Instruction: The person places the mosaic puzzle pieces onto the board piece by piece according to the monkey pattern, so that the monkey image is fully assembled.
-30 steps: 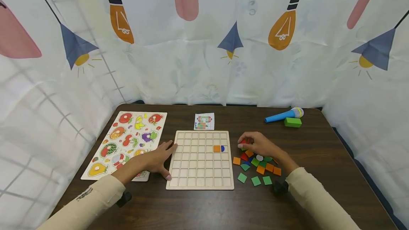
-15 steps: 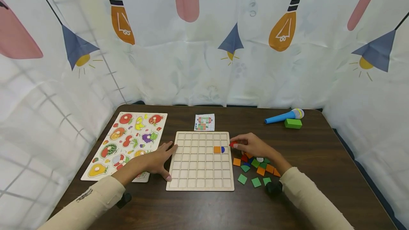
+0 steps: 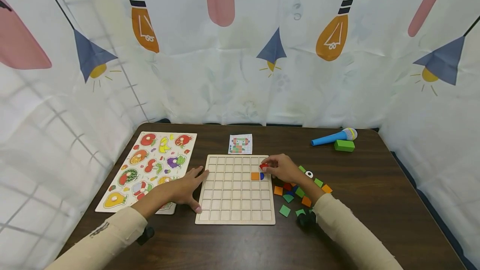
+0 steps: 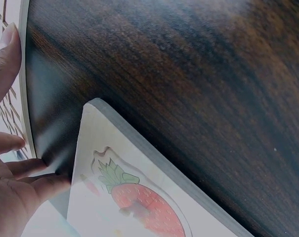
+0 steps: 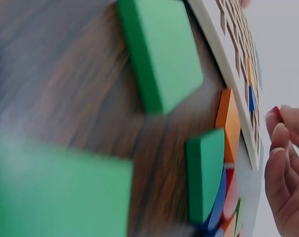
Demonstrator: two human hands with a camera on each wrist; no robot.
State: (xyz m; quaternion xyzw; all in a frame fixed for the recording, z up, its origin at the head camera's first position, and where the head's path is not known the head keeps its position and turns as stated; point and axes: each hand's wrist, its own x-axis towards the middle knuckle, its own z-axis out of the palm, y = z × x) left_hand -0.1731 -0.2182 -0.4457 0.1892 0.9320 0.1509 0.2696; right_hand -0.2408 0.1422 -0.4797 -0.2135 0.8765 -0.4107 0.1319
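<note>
A wooden grid board [image 3: 235, 195] lies mid-table. One orange square tile [image 3: 255, 176] and a blue half-round tile [image 3: 262, 176] sit side by side in its cells toward the upper right. My right hand [image 3: 283, 168] pinches a small red tile [image 3: 263, 165] over the board, just above the blue one; fingers partly cover the red tile, so its full shape is hidden. With spread fingers, my left hand [image 3: 187, 188] rests along the board's left edge, thumb near the lower corner. In the left wrist view that hand [image 4: 16, 182] touches the board's edge.
A fruit puzzle board [image 3: 150, 166] lies to the left. Behind the grid is a small pattern card [image 3: 241, 143]. Loose coloured tiles, such as a green square [image 3: 284, 210], lie to the right under my forearm. A toy microphone [image 3: 330, 137] and green block [image 3: 344, 145] stand back right.
My right hand has lifted a red tile from the pile and carried it left over the grid board. The left hand stays where it was.
</note>
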